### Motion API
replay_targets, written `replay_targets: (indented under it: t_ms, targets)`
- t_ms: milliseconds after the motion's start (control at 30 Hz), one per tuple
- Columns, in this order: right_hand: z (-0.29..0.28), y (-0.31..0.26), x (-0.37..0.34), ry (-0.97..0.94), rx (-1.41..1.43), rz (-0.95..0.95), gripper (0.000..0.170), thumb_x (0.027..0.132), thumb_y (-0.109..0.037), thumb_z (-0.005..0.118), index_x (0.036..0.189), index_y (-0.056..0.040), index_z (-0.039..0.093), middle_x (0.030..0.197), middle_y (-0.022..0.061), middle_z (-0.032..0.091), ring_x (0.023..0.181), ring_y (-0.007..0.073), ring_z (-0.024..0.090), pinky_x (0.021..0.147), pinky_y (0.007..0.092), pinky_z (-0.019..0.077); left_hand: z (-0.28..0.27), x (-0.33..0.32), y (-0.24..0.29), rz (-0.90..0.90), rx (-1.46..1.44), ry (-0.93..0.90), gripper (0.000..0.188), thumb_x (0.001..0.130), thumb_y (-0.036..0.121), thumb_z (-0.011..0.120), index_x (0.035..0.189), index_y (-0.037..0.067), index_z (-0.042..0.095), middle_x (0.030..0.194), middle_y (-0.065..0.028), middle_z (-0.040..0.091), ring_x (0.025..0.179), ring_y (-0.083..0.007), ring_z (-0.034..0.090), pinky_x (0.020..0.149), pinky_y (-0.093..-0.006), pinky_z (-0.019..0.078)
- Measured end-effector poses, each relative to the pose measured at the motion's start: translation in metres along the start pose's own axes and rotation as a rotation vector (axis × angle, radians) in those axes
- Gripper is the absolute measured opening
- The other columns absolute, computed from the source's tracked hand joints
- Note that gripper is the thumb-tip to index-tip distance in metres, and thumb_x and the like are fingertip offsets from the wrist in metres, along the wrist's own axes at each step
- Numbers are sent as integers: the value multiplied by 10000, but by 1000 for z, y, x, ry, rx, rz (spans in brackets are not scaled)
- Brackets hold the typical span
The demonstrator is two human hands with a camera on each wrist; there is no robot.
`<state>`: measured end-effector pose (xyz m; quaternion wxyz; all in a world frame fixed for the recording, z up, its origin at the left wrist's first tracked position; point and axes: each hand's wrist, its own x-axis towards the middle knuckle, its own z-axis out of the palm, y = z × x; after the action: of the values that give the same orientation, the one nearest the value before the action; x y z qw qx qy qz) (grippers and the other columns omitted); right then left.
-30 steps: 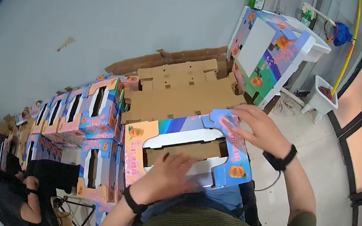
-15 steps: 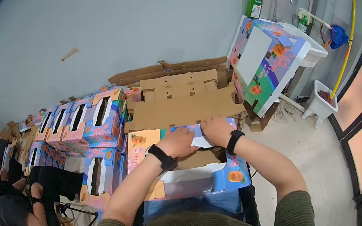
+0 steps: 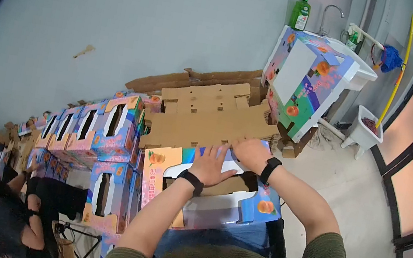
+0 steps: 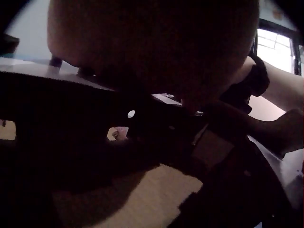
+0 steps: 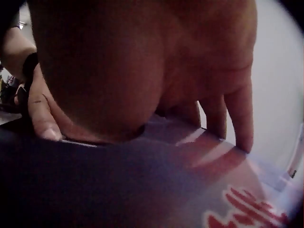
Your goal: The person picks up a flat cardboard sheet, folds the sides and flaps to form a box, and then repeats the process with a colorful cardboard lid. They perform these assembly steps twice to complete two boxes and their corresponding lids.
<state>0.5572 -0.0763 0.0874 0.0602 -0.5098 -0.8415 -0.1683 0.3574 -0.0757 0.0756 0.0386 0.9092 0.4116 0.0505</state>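
A printed peach carton [image 3: 211, 216] sits in front of me in the head view, its top opening facing up. My left hand [image 3: 209, 165] lies on the carton's far rim, fingers spread and the thumb reaching over the opening. Close to its right, my right hand [image 3: 252, 155] presses the same far side near the right corner. In the right wrist view, straight fingers [image 5: 240, 116] rest their tips on the printed cardboard [image 5: 259, 209]. The left wrist view is dark, with the left hand [image 4: 152, 47] over the carton's shadowed inside.
Flat brown cardboard sheets [image 3: 207, 123] are stacked just beyond the carton. Folded printed cartons [image 3: 121, 131] stand in stacks to the left, near a seated person [image 3: 6, 216]. A white sink [image 3: 362, 62], a green pump bottle [image 3: 301, 15] and a white tub [image 3: 365, 128] are at the right.
Both hands have come from the carton's near and right sides to its far rim. Over the last half second they stay there, while the left fingers spread flatter.
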Motion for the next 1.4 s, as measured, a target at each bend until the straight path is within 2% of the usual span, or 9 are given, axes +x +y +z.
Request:
replay_targets:
  t_ms: [200,300,467,633,767,1033,1167,1333,1400]
  targets:
    - [-7,4,-3,54,-17,-12,316,858,-126,605,1150,-6,627,1102,199,692,998,328,700,834,417,573,-2,-1,2,-35,21,-72,1036,902,809,410,1610,70,251,1629,-218,295,1536,-390,204,1189,-696,89]
    - [-14,3,-4,25,18,-13,297,822,-100,630,1104,-8,646,1074,181,688,978,330,689,853,416,565,5,-1,1,-44,40,-74,1059,900,814,407,1631,80,188,1660,-223,238,1552,-397,164,1179,-714,80]
    - [-15,4,-5,89,73,-29,191,818,-99,643,994,-29,659,953,133,693,919,331,695,808,435,578,3,0,3,-65,9,-143,1072,890,813,430,1624,68,194,1637,-219,282,1544,-385,184,1172,-715,94]
    - [0,-6,0,95,-57,-57,152,869,-144,613,984,-54,654,995,120,674,995,309,672,799,443,574,-3,4,1,-68,-25,-197,1096,868,819,467,1610,50,223,1606,-216,316,1523,-381,219,1159,-727,97]
    - [5,-21,5,67,-49,-26,146,891,-165,589,977,-60,644,1022,112,656,1034,296,651,786,438,573,-12,6,3,-55,1,-253,1085,907,786,457,1595,-15,210,1625,-268,248,1531,-439,183,1178,-704,140]
    - [6,-7,4,153,-33,-19,194,886,-160,596,1053,-70,633,1030,100,657,1039,276,647,718,409,585,-6,4,-2,-92,-25,-205,1085,888,809,452,1622,54,189,1648,-225,244,1556,-375,160,1196,-688,78]
    - [-8,-4,3,95,-26,-5,213,865,-126,615,1071,-76,631,1073,112,658,1052,291,650,792,418,590,-8,4,-4,-87,-66,-223,1076,881,807,460,1634,91,180,1660,-212,229,1562,-356,151,1199,-689,52]
    - [-64,71,-18,153,283,334,316,870,-6,599,1184,-36,592,1146,229,625,1084,432,607,939,468,516,-15,2,-11,-112,-78,-231,1063,895,796,451,1630,78,177,1646,-233,236,1544,-390,187,1186,-692,123]
    - [-42,100,-43,262,377,239,299,976,-112,589,1254,-9,553,1197,206,649,1050,396,637,889,482,519,-13,-3,-13,-89,-58,-239,1062,892,797,449,1629,81,182,1647,-233,229,1542,-398,191,1182,-698,131]
